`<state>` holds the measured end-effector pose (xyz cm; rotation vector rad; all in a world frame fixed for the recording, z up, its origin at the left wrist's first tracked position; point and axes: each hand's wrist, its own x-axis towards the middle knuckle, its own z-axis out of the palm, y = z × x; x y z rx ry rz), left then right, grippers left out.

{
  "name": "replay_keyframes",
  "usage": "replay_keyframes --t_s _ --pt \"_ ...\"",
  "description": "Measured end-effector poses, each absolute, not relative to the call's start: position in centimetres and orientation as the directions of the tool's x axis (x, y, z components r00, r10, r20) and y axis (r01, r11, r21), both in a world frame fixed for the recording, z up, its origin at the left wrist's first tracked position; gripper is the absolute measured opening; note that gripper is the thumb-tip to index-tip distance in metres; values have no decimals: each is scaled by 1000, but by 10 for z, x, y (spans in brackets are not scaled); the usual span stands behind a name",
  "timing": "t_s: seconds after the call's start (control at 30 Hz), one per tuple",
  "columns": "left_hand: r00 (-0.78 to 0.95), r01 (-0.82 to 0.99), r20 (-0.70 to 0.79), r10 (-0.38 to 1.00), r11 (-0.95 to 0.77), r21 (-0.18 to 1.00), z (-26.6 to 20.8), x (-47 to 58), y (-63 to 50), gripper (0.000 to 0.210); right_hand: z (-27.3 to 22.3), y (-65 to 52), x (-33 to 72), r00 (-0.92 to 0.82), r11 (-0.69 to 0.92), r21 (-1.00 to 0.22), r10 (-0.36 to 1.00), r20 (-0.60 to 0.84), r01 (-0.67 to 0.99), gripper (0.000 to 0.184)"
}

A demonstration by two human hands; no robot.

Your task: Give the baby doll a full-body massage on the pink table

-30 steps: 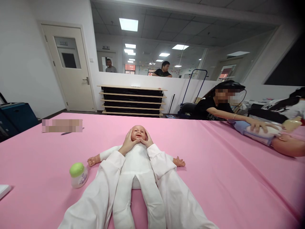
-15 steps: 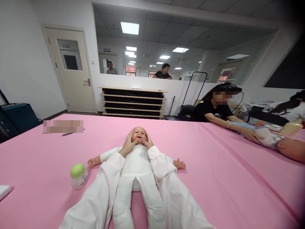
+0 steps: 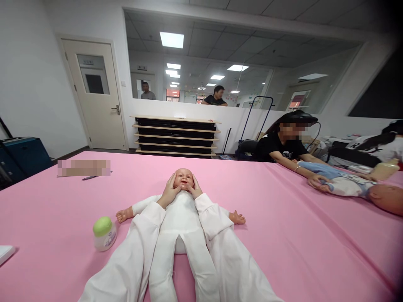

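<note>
A baby doll (image 3: 181,214) in a white bodysuit lies on its back, head away from me, arms spread to the sides. Against one cheek is my left hand (image 3: 170,191), its fingers reaching up along the side of the head and its thumb by the chin. My right hand (image 3: 196,188) mirrors it on the other cheek. Between them the two hands cup the doll's head, leaving the face uncovered. Beside the doll's hand on the left stands a small jar (image 3: 105,233) with a green lid.
A pink-covered table (image 3: 277,243) carries everything. At the right, a co-worker (image 3: 283,140) handles another doll (image 3: 346,184) in blue and white. A pen (image 3: 94,176) lies by a blurred-out item at far left; a white object (image 3: 6,253) sits at the left edge.
My hands stay on the doll's cheeks with hardly any movement. The co-worker's hand has shifted left on the other doll, and more of its blue and white clothing shows.
</note>
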<state>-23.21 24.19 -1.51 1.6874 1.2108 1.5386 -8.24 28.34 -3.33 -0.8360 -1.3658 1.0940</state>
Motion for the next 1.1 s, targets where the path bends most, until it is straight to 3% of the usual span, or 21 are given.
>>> replay_keyframes --t_s 0.3,0.57,0.9,1.1 --pt "-73 209 438 896 -416 885 -16 -232 244 69 -32 287 -84 -112 283 -938 945 308 -199 82" --pt "-52 323 461 886 -422 847 -11 -230 233 87 -33 284 -77 -143 330 -942 931 336 -65 106" --pt "-38 162 411 911 -400 902 -15 -236 243 68 -18 266 -80 -173 264 -939 937 305 -222 87" --pt "-61 216 398 915 -377 901 -13 -234 241 59 -11 258 -80 -184 312 -938 924 336 -149 91"
